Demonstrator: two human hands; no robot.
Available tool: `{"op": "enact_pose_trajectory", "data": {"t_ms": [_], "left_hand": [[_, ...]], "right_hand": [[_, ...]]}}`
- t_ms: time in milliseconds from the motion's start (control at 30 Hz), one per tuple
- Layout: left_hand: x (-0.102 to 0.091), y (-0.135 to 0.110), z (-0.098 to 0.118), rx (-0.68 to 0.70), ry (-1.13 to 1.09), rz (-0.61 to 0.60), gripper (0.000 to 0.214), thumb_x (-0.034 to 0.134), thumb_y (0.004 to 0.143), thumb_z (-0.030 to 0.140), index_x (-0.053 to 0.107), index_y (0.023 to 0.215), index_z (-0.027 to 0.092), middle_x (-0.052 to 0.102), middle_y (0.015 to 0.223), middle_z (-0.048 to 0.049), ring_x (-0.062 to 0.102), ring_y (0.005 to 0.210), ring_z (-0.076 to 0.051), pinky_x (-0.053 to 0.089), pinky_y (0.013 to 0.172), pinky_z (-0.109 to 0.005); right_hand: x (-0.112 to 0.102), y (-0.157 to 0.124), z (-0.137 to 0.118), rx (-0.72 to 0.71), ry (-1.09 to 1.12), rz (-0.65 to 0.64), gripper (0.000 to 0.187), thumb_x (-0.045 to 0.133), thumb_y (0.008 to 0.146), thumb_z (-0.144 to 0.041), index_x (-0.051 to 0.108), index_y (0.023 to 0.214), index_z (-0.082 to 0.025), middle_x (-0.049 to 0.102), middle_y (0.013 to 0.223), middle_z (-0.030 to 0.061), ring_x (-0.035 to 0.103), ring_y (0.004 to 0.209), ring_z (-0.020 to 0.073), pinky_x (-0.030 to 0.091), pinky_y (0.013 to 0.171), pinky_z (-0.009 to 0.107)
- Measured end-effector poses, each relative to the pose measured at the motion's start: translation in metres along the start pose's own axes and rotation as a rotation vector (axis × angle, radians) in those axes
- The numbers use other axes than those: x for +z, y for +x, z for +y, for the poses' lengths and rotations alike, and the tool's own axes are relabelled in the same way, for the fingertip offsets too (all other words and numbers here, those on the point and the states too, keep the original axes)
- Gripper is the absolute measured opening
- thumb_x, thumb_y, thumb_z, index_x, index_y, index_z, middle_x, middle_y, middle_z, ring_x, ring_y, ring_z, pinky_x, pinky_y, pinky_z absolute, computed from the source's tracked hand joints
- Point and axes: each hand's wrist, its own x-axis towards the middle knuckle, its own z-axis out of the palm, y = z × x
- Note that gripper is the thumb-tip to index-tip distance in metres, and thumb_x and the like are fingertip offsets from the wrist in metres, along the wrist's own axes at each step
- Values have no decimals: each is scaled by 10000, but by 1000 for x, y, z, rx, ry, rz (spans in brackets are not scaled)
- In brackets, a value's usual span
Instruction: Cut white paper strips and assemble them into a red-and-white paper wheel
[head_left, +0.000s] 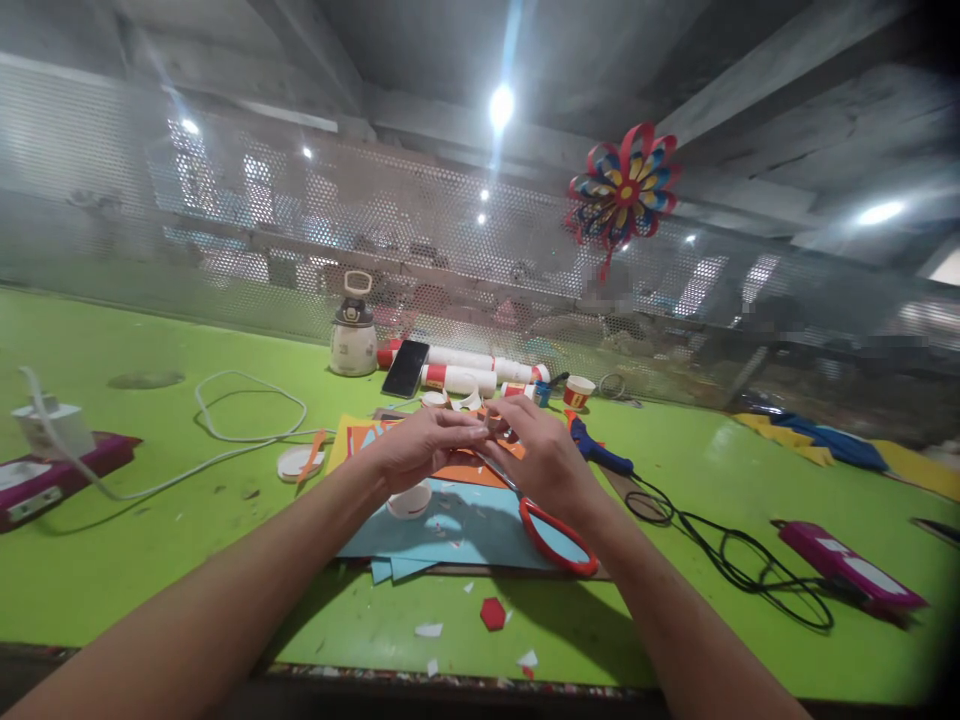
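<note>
My left hand (431,440) and my right hand (544,450) meet over the coloured sheets, fingertips pinched together. Between them is a small piece, too small and blurred to name. Red-handled scissors (559,540) lie below my right hand, blades pointing up and left; the hands partly hide them. Underneath are a light blue sheet (480,530) and an orange sheet (461,472). A white paper ring, like a cut cup rim (409,500), sits on the blue sheet near my left wrist. A blue glue gun (600,448) rests just right of my right hand.
Behind stand stacked paper cups (459,380), a phone (406,369), a bottle (354,340) and a single cup (578,392). Purple power strips (847,565) lie on both sides, with a black cable (720,550) and a white cable (225,450). A red hexagon (493,613) lies in front.
</note>
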Motion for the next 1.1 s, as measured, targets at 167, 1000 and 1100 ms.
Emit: {"op": "enact_pose_trajectory", "data": {"t_ms": [167,1000,1100], "left_hand": [[0,0,2,-7,29,18,147,667,753,208,727,838,104,705,853,-114,621,813,-165,450,811,-323],[0,-1,8,-3,30,4,138,665,754,198,716,829,94,696,829,-105,615,824,-166,433,862,-359],[2,-1,7,-6,4,9,127,665,753,197,711,814,95,690,815,-97,615,805,-159,437,849,-352]], "right_hand": [[1,-1,0,4,-1,-7,276,587,815,-135,554,1089,-126,606,959,101,588,824,208,494,724,347],[2,-1,-4,14,12,7,417,570,819,-126,477,1225,-119,597,1071,141,593,825,208,509,729,370],[2,-1,-5,8,24,12,490,565,820,-122,419,1288,-141,579,1114,138,598,811,201,513,724,370]]}}
